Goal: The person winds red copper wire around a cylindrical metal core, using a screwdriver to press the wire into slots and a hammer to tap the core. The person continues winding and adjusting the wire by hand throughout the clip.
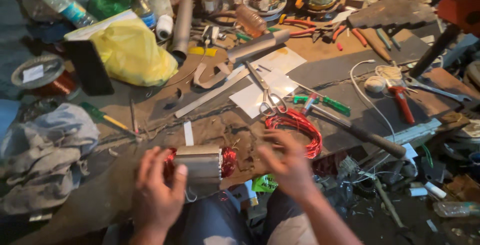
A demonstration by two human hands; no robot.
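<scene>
While the left hand [156, 195] wraps its grip around a grey cylindrical core [199, 163] low and left of centre in the frame, red copper wire [228, 161] shows bunched at both ends of that core; fingers closed on the near side, thumb side hidden. Right hand [286, 166] hovers just right of the core, motion-blurred, fingers spread and loose; cannot tell whether any strand is pinched between them. A loose coil of red wire [296, 127] lies on the tabletop [150, 110] just above the right hand, near scissors [269, 100] resting on white card [260, 92]; a hammer [357, 132] lies to the right of the coil. Yellow plastic bag [132, 55] at upper left; grey cloth [42, 150] at left edge. Judgement on progress: winding already sits on the core, yet a fair coil remains off it; looks part-way, not finished.
</scene>
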